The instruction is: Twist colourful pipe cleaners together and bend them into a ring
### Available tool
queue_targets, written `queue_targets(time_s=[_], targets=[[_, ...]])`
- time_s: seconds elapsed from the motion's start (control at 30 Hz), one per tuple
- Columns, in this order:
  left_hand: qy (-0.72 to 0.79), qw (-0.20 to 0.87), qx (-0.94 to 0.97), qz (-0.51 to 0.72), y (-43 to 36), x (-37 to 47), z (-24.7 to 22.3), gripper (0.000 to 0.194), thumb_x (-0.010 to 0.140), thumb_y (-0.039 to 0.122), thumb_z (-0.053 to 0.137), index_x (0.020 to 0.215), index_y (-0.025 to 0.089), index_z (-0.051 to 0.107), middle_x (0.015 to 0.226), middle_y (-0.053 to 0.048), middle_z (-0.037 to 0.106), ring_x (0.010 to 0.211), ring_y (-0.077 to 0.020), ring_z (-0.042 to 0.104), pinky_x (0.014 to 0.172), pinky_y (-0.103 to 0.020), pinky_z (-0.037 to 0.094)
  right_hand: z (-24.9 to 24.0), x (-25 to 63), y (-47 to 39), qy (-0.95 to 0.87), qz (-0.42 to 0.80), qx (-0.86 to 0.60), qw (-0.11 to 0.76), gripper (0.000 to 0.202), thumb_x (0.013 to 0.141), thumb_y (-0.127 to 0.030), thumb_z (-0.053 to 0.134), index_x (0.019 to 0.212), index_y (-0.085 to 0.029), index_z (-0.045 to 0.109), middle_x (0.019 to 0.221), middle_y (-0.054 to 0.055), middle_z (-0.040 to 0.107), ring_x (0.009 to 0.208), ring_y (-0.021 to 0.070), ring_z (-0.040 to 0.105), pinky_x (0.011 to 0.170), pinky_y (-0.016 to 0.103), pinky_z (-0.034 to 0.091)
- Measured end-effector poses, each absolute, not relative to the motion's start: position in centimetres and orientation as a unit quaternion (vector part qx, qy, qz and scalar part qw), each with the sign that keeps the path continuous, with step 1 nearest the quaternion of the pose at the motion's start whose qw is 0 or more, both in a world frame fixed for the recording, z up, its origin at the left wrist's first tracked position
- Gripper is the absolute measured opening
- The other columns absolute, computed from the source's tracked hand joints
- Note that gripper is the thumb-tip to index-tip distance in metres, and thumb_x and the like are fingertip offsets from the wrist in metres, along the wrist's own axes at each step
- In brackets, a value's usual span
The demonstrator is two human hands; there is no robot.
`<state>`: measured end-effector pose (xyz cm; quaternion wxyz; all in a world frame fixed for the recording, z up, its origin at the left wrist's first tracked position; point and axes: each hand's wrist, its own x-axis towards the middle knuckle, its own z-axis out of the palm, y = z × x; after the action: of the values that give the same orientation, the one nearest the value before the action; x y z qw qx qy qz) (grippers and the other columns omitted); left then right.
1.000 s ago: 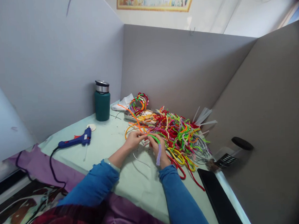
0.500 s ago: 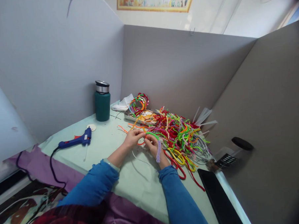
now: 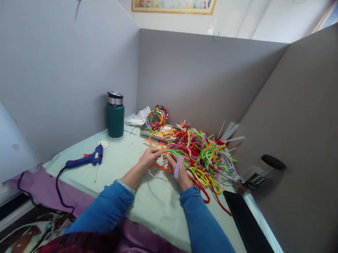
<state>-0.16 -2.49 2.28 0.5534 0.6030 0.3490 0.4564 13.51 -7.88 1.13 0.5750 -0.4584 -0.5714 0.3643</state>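
Between my hands are bent pipe cleaners: an orange one [image 3: 163, 166] that curves in loops and a green one [image 3: 172, 151]. A purple length [image 3: 176, 168] hangs down across my right hand. My left hand [image 3: 151, 156] pinches the orange piece near where the colours meet. Just to the right, my right hand [image 3: 178, 169] has its fingers closed around the same joined pieces; its fingertips are partly covered by the purple length. Behind them lies a tangled pile of coloured pipe cleaners [image 3: 200, 147]. Thin white wire [image 3: 157, 176] lies on the table beneath my hands.
A blue glue gun [image 3: 88, 158] with a cord lies at left, near a green bottle [image 3: 115, 115]. At the back a metal tray [image 3: 147, 133] holds round discs and looped pipe cleaners. Red-handled scissors [image 3: 204, 194], a black phone-like slab [image 3: 246, 224] and grey partitions [image 3: 206, 76] are on the right and behind.
The orange pipe cleaner has swung, its loop now lower between my hands. The purple end has shifted slightly left and up. Both hands stay nearly in place, still closed on the pieces.
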Motion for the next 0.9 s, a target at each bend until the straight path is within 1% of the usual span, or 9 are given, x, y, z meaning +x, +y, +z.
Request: queue_targets(time_s=[0.07, 0.17, 0.23, 0.33, 0.47, 0.57, 0.63, 0.8, 0.9], targets=[[0.34, 0.542, 0.609, 0.47, -2.3, -0.1, 2.1, 0.031, 0.066, 0.042, 0.066, 0.072, 0.012, 0.069, 0.057, 0.0, 0.058, 0.051, -0.0088, 0.045, 0.051, -0.022, 0.035, 1.2, 13.5, -8.0, -0.573, 0.358, -0.46, 0.576, 0.03, 0.079, -0.046, 0.056, 0.072, -0.018, 0.061, 0.045, -0.005, 0.043, 0.041, 0.0096, 0.04, 0.045, 0.023, 0.032], [0.332, 0.5, 0.632, 0.49, -1.7, 0.0, 1.5, 0.029, 0.066, 0.039, 0.066, 0.073, 0.011, 0.07, 0.072, -0.004, 0.065, 0.066, -0.0136, 0.055, 0.063, -0.023, 0.042, 1.1, 13.2, -8.0, -0.575, 0.381, -0.447, 0.569, 0.03, 0.081, -0.046, 0.053, 0.077, -0.019, 0.063, 0.045, -0.005, 0.042, 0.041, 0.0098, 0.039, 0.044, 0.023, 0.03], [0.332, 0.487, 0.648, 0.483, -1.5, 0.0, 1.3, 0.03, 0.068, 0.039, 0.064, 0.077, 0.011, 0.071, 0.076, -0.005, 0.067, 0.071, -0.0159, 0.058, 0.066, -0.025, 0.044, 0.9, 13.1, -8.1, -0.568, 0.412, -0.431, 0.567, 0.03, 0.082, -0.047, 0.051, 0.081, -0.019, 0.062, 0.044, -0.006, 0.042, 0.039, 0.0093, 0.036, 0.042, 0.023, 0.028], [0.324, 0.482, 0.666, 0.469, -1.7, 0.1, 1.3, 0.031, 0.071, 0.039, 0.061, 0.082, 0.011, 0.071, 0.08, -0.007, 0.068, 0.073, -0.0176, 0.06, 0.067, -0.026, 0.046, 0.9, 13.0, -8.2, -0.554, 0.444, -0.411, 0.572, 0.029, 0.082, -0.047, 0.051, 0.081, -0.019, 0.061, 0.044, -0.006, 0.043, 0.037, 0.0088, 0.034, 0.04, 0.023, 0.027], [0.314, 0.435, 0.688, 0.488, -2.0, 0.2, 1.6, 0.026, 0.071, 0.034, 0.063, 0.085, 0.015, 0.073, 0.087, -0.007, 0.069, 0.082, -0.019, 0.061, 0.074, -0.027, 0.046, 1.6, 12.8, -8.6, -0.526, 0.498, -0.386, 0.571, 0.032, 0.082, -0.049, 0.047, 0.088, -0.02, 0.059, 0.051, -0.004, 0.049, 0.036, 0.0095, 0.034, 0.038, 0.025, 0.034], [0.317, 0.388, 0.704, 0.504, -2.1, 0.2, 1.7, 0.024, 0.069, 0.032, 0.066, 0.086, 0.017, 0.074, 0.083, -0.006, 0.068, 0.079, -0.0176, 0.06, 0.074, -0.026, 0.045, 2.1, 12.8, -8.9, -0.513, 0.543, -0.346, 0.568, 0.031, 0.081, -0.048, 0.049, 0.094, -0.021, 0.058, 0.061, -0.002, 0.055, 0.038, 0.0093, 0.036, 0.04, 0.026, 0.04], [0.319, 0.361, 0.713, 0.509, -2.2, 0.2, 1.7, 0.022, 0.07, 0.031, 0.066, 0.086, 0.019, 0.074, 0.08, -0.005, 0.066, 0.076, -0.0166, 0.059, 0.072, -0.026, 0.045, 2.1, 12.9, -8.9, -0.506, 0.568, -0.324, 0.563, 0.029, 0.079, -0.046, 0.053, 0.094, -0.021, 0.057, 0.065, -0.001, 0.057, 0.04, 0.0093, 0.039, 0.041, 0.026, 0.042], [0.329, 0.318, 0.723, 0.518, -2.5, 0.0, 1.8, 0.02, 0.075, 0.03, 0.06, 0.085, 0.019, 0.074, 0.073, -0.004, 0.062, 0.069, -0.0145, 0.056, 0.067, -0.025, 0.043, 1.5, 13.3, -8.7, -0.513, 0.597, -0.321, 0.527, 0.029, 0.074, -0.046, 0.061, 0.085, -0.019, 0.057, 0.071, 0.003, 0.06, 0.051, 0.0128, 0.052, 0.044, 0.025, 0.045], [0.335, 0.295, 0.722, 0.529, -2.7, -0.1, 2.0, 0.023, 0.078, 0.033, 0.056, 0.078, 0.019, 0.074, 0.068, -0.002, 0.059, 0.067, -0.0134, 0.053, 0.064, -0.024, 0.04, 1.4, 13.2, -8.7, -0.517, 0.584, -0.33, 0.532, 0.028, 0.073, -0.045, 0.063, 0.079, -0.019, 0.058, 0.071, 0.003, 0.06, 0.053, 0.0124, 0.053, 0.042, 0.023, 0.042]])
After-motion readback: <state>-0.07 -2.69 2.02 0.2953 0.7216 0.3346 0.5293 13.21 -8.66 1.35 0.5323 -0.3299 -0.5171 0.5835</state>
